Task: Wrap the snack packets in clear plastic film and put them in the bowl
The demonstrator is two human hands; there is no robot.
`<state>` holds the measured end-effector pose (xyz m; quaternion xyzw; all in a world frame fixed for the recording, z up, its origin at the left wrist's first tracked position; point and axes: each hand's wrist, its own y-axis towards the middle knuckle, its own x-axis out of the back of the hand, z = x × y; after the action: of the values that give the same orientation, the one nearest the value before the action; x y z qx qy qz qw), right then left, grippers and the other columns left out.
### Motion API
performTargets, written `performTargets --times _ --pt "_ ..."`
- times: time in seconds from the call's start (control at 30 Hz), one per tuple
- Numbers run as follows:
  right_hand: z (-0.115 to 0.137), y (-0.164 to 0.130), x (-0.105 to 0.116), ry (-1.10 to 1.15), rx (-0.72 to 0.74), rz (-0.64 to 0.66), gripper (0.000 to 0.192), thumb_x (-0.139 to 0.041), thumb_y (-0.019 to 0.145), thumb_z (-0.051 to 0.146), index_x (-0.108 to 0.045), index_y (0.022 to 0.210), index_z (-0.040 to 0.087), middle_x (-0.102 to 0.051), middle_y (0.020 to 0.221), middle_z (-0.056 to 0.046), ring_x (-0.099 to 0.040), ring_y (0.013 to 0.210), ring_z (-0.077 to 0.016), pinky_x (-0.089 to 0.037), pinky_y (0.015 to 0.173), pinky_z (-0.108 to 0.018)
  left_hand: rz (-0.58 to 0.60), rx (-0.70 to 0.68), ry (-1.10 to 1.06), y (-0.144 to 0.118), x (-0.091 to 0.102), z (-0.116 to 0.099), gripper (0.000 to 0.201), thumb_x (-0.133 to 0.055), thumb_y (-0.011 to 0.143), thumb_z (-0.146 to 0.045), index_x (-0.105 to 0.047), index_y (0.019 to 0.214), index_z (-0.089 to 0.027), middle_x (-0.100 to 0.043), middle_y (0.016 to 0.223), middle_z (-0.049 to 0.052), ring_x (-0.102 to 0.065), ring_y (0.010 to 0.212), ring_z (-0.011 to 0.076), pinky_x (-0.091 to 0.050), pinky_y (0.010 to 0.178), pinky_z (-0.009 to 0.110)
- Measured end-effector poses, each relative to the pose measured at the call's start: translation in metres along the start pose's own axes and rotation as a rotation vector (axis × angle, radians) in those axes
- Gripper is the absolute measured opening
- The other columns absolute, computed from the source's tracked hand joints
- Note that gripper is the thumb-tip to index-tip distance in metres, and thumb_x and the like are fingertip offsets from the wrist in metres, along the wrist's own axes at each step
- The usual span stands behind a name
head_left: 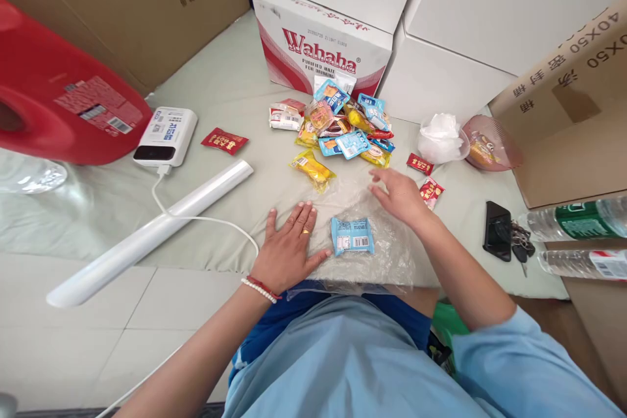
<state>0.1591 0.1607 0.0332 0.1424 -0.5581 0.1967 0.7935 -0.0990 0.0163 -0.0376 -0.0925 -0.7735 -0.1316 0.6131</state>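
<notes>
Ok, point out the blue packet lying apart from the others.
The blue packet just beside the left hand; the other blue packets are heaped before the Wahaha box.

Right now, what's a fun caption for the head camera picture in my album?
Snack time spread: left hand beside a blue packet, right hand near the snack pile!

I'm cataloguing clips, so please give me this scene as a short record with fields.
Left hand: palm down, fingers spread, holding nothing
Right hand: fingers apart, near the heap of multicoloured plastic-wrapped snacks
Between hands: light-blue rectangular plastic packet; crumpled clear plastic film
Behind heap: white-and-red cardboard box
Left side: red plastic jug, white rectangular device with white cable, long white tube-like strip
Right side: black phone, metal keys, clear plastic bottles
</notes>
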Motion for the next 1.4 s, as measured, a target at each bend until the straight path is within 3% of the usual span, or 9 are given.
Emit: performTargets --times 0.17,0.27,0.37,0.47,0.6,0.7,0.87,1.23,1.4 --pt "-0.013 0.089 -0.011 -0.267 0.112 -0.083 0.061 -0.061 0.093 0.019 -0.050 0.152 0.012 -0.042 0.163 -0.017 -0.037 0.145 -0.0377 -0.039 0.114 -0.054 -0.012 -0.003 0.000 -0.001 -0.002 0.001 0.082 -0.042 0.100 -0.064 -0.031 0.163 -0.012 -0.031 0.169 0.020 -0.032 0.157 0.0371 -0.005 0.126 0.070" --pt "-0.011 0.110 -0.017 -0.286 0.120 -0.099 0.044 -0.050 0.102 0.023 -0.059 0.144 0.015 -0.053 0.154 -0.016 -0.040 0.142 -0.0360 -0.040 0.112 -0.053 -0.008 0.006 0.000 -0.001 -0.001 0.000 0.084 -0.042 0.100 -0.066 -0.031 0.163 -0.011 -0.031 0.169 0.020 -0.031 0.157 0.0360 -0.005 0.127 0.069" --pt "0.003 0.087 -0.006 -0.245 0.120 -0.249 0.042 -0.035 0.109 0.030 -0.067 0.133 0.020 -0.066 0.131 -0.014 -0.052 0.126 -0.0316 -0.047 0.104 -0.046 -0.001 0.015 -0.010 -0.001 0.000 -0.001 0.086 -0.044 0.098 -0.067 -0.032 0.163 -0.011 -0.030 0.169 0.020 -0.031 0.157 0.0364 -0.006 0.127 0.069" --pt "0.024 0.027 0.009 -0.209 0.194 -0.305 0.043 -0.034 0.110 0.034 -0.068 0.132 0.022 -0.068 0.117 -0.014 -0.058 0.113 -0.0291 -0.049 0.097 -0.042 0.004 0.021 -0.027 -0.001 0.001 -0.001 0.087 -0.045 0.097 -0.067 -0.032 0.163 -0.011 -0.030 0.170 0.019 -0.031 0.157 0.0364 -0.006 0.128 0.068" --pt "0.048 -0.056 0.005 -0.243 0.323 -0.034 0.036 -0.041 0.108 0.031 -0.069 0.130 0.024 -0.069 0.105 -0.013 -0.060 0.098 -0.0262 -0.051 0.087 -0.039 0.003 0.028 -0.042 -0.001 0.002 0.000 0.086 -0.046 0.097 -0.067 -0.033 0.163 -0.013 -0.030 0.170 0.018 -0.030 0.157 0.0365 -0.005 0.128 0.068" --pt "0.053 -0.087 -0.012 -0.204 0.381 0.186 0.030 -0.052 0.105 0.034 -0.068 0.129 0.024 -0.069 0.111 -0.013 -0.061 0.100 -0.0260 -0.053 0.081 -0.037 0.003 0.024 -0.049 -0.001 0.002 0.000 0.084 -0.044 0.098 -0.066 -0.033 0.163 -0.014 -0.030 0.170 0.018 -0.029 0.158 0.0361 -0.003 0.128 0.067" --pt "0.047 -0.083 -0.019 -0.040 0.266 0.266 0.043 -0.068 0.096 0.040 -0.060 0.135 0.024 -0.042 0.158 -0.017 -0.061 0.123 -0.0291 -0.057 0.084 -0.039 0.015 0.019 -0.046 -0.001 0.002 0.000 0.083 -0.043 0.099 -0.066 -0.033 0.163 -0.014 -0.029 0.170 0.018 -0.028 0.158 0.0355 -0.001 0.128 0.066" --pt "0.058 -0.066 -0.015 -0.131 0.220 0.352 0.034 -0.067 0.098 0.038 -0.060 0.128 0.025 -0.048 0.158 -0.013 -0.069 0.111 -0.0287 -0.059 0.079 -0.039 -0.010 0.022 -0.070 -0.002 0.002 0.001 0.086 -0.048 0.097 -0.067 -0.032 0.163 -0.015 -0.032 0.169 0.020 -0.032 0.156 0.0371 -0.004 0.128 0.066" --pt "0.055 -0.073 -0.002 -0.026 0.246 0.230 0.035 -0.066 0.098 0.047 -0.064 0.124 0.024 -0.035 0.167 -0.013 -0.068 0.117 -0.0301 -0.061 0.080 -0.041 -0.149 -0.042 -0.120 -0.009 0.004 0.012 0.077 -0.050 0.101 -0.052 -0.024 0.165 -0.018 -0.030 0.170 0.019 -0.030 0.158 0.0345 -0.012 0.128 0.063"
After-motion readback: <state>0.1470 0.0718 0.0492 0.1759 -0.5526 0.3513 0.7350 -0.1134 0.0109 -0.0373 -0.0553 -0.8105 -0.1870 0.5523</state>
